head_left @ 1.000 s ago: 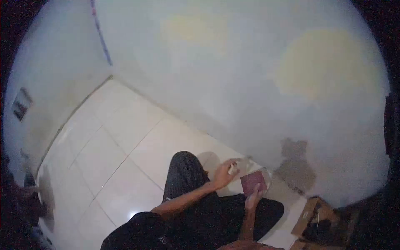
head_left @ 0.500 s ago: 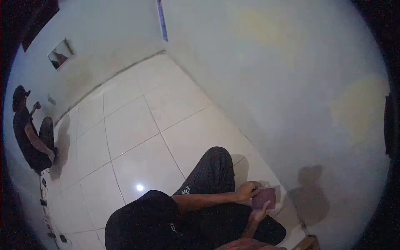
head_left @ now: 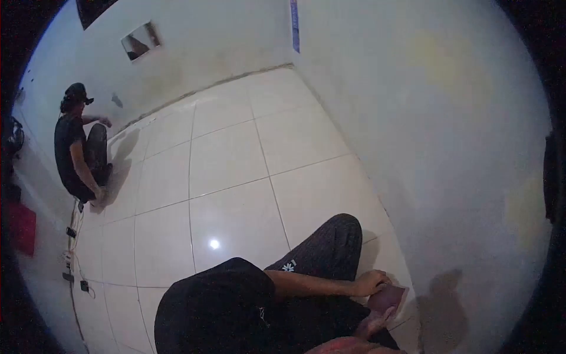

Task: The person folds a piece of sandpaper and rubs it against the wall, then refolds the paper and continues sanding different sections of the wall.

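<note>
A dark reddish-purple square piece (head_left: 389, 297) is held low at the right, close to the wall. My left hand (head_left: 370, 283) has its fingers closed at the piece's upper left edge. From below, my right hand (head_left: 375, 321) grips the piece, with the thumb lying over its face. My crossed legs in dark trousers (head_left: 333, 245) are beside and beneath the hands. Fine detail at the fingertips is blurred.
Another person (head_left: 76, 147) sits on the tiled floor (head_left: 230, 153) at the far left, one hand low near the floor. Small black devices with cables (head_left: 84, 285) line the left wall. A mirror (head_left: 140, 41) hangs on the back wall.
The view has swung left, so the room appears shifted right. The piece in my hands is more tilted. The other person's raised hand no longer shows the reddish object.
</note>
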